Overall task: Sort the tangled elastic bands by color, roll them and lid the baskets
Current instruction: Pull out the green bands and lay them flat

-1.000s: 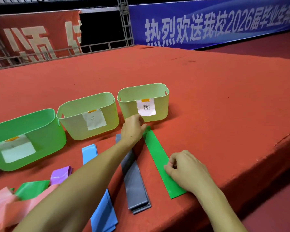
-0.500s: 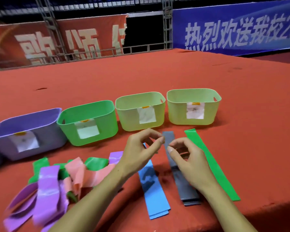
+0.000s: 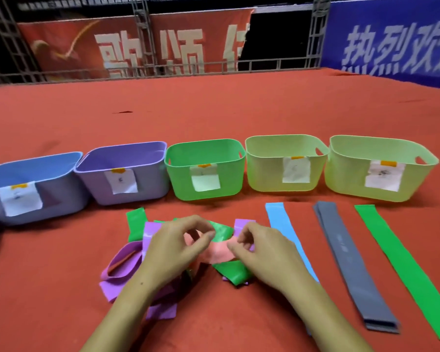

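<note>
A tangled pile of elastic bands lies on the red cloth in front of me: purple bands (image 3: 122,265), green bands (image 3: 230,273) and a pink band (image 3: 216,252). My left hand (image 3: 178,250) hovers over the pile with thumb and forefinger curled, a gap between them, holding nothing. My right hand (image 3: 264,252) curls its fingertips down at the pink band's right edge; whether it pinches the band is hidden. Three bands lie flat to the right: blue (image 3: 280,222), grey (image 3: 346,252), green (image 3: 396,255).
Five open labelled baskets stand in a row behind: blue (image 3: 36,163), purple (image 3: 127,153), green (image 3: 206,153), and two pale yellow-green ones (image 3: 285,146) (image 3: 381,148). Metal railing and banners border the far edge of the red surface.
My view swung left, bringing the purple and blue baskets in. Both hands left the flat green band and moved left to the tangled pile.
</note>
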Demonstrator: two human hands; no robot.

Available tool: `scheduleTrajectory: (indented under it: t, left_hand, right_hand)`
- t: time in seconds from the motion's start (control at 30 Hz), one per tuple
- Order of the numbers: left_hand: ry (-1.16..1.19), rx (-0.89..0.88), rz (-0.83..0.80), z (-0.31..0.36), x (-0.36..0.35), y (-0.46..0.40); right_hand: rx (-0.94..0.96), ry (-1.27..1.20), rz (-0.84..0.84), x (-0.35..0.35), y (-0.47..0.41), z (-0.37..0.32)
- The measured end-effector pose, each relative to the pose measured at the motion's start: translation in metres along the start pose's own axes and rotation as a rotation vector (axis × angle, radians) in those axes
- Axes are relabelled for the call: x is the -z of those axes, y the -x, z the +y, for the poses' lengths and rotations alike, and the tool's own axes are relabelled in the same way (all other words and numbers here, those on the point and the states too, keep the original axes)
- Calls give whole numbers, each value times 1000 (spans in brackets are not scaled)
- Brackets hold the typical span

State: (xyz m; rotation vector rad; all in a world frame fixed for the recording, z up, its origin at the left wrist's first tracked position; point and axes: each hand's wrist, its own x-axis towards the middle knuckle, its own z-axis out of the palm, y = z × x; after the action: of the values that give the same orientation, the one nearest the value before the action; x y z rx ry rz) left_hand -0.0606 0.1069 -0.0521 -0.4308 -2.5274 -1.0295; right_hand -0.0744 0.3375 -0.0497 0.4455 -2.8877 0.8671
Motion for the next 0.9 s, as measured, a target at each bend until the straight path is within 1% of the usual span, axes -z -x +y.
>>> scheduleTrajectory:
  t: [0.07,0.1,0.13,0.17,0.23,0.27,0.33,0.4,0.43,0.5,0.57,0.63,0.7,0.77,0.83,0.9]
  left_hand:
    - [-110,-54,-74,-5,-3,6]
    - [-152,-90,-96,-6,-4,8]
    - [-172,-128,-116,-7,-5,9]
    - [-172,-152,-136,-8,-5,10]
    - [-163,-170,-176,-7,-4,11]
    - [-163,-186,-196,-5,-4,11]
    - [-161,-213,-208,1,-5,12]
    - [-135,-223,-151,9,-6,11]
    - [-123,-237,-100,12,-8,10]
    - [-128,-274,24,18,-10,8]
    - [-164,-294,126,22,-13,7]
    - [-188,-293,177,23,-15,7]
    - [-135,-252,200,24,-16,8]
    - [26,-175,245,27,-12,6]
    - [184,-115,280,31,-7,3]
    - [245,-104,286,38,-3,1]
  right_hand:
    - [-66,210,-148,-1,1,-8]
    - [-87,268,-210,-2,0,-10]
    - [-106,278,-253,-2,-1,-10]
    - [-118,228,-279,-2,-3,-9]
    - [-141,-12,-281,-1,-5,-5]
    - [-142,-143,-243,0,-4,-3]
    - [-118,-355,-111,3,-4,-4]
    - [-127,-589,-7,5,-3,-5]
    - [-137,-718,10,5,-2,-7]
    - [-115,-883,10,5,1,-9]
    - [-83,-946,0,6,5,-13]
    - [-136,-1094,-44,11,7,-18]
    - [-164,-1235,-92,17,6,-17]
    - [-118,-1200,-89,17,6,-14]
    - [-17,-1028,-65,12,8,-13]
    - [77,-891,-59,7,9,-15]
